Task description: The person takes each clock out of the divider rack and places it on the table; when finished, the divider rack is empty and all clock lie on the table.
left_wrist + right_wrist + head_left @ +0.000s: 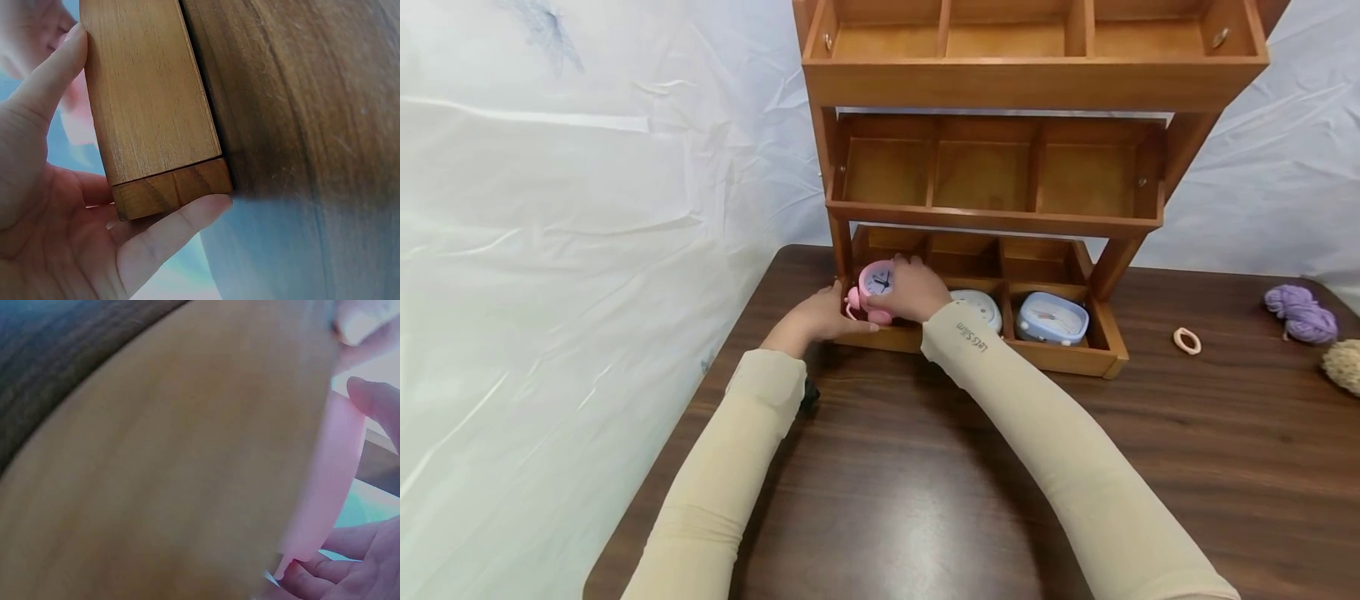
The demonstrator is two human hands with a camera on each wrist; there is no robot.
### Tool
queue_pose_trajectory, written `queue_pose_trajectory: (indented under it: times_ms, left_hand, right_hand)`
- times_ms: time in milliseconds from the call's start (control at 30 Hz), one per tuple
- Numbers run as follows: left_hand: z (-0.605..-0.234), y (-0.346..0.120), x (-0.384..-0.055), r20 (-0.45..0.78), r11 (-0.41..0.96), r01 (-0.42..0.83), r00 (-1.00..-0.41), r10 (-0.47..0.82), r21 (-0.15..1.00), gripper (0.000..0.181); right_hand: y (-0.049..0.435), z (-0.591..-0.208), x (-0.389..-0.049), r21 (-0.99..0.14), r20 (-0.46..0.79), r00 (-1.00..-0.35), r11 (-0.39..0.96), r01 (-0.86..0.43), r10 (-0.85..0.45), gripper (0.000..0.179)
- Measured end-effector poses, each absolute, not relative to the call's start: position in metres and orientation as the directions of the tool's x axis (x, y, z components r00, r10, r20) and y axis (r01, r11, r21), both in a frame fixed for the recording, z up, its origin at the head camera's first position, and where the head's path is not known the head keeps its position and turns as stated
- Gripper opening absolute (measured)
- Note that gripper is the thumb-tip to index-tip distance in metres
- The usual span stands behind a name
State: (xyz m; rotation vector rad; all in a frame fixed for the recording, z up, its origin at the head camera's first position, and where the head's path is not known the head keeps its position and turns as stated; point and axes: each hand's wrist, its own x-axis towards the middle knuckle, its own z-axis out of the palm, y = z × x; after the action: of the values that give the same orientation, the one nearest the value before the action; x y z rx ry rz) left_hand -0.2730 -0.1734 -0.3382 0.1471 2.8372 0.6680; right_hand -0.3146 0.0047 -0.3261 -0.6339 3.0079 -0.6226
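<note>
Between the left hand (pixel 820 317) and right hand (pixel 917 290), a pink clock (pixel 876 280) is sitting tilted: right gripping it, left clasping the wooden tray (pixel 1056 357).

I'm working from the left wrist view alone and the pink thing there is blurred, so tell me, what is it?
Observer: A pink alarm clock, gripped by the right hand.
Operator: What else sits in the bottom tier of the wooden shelf?
Observer: A blue clock in the right-hand section.
Operator: And on the table, right of the shelf?
Observer: A small ring, purple yarn and a fuzzy beige bundle at the picture's edge.
</note>
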Motion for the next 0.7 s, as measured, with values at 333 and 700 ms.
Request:
queue_pose_trajectory:
  times_ms: [333,700]
  left_hand:
    - [-0.34,-0.174,-0.277,-0.203,0.9,0.072,-0.964,0.174,0.429,0.12]
    - [-0.338,-0.174,-0.279,-0.223,0.941,0.061,-0.964,0.141,0.332,0.098]
  right_hand:
    - [0.03,-0.304,-0.304,-0.463,0.153,-0.905,0.78,-0.421,-0.397,0.084]
    - [0.054,-0.297,-0.257,-0.489,0.064,-0.807,0.686,-0.538,-0.587,0.092]
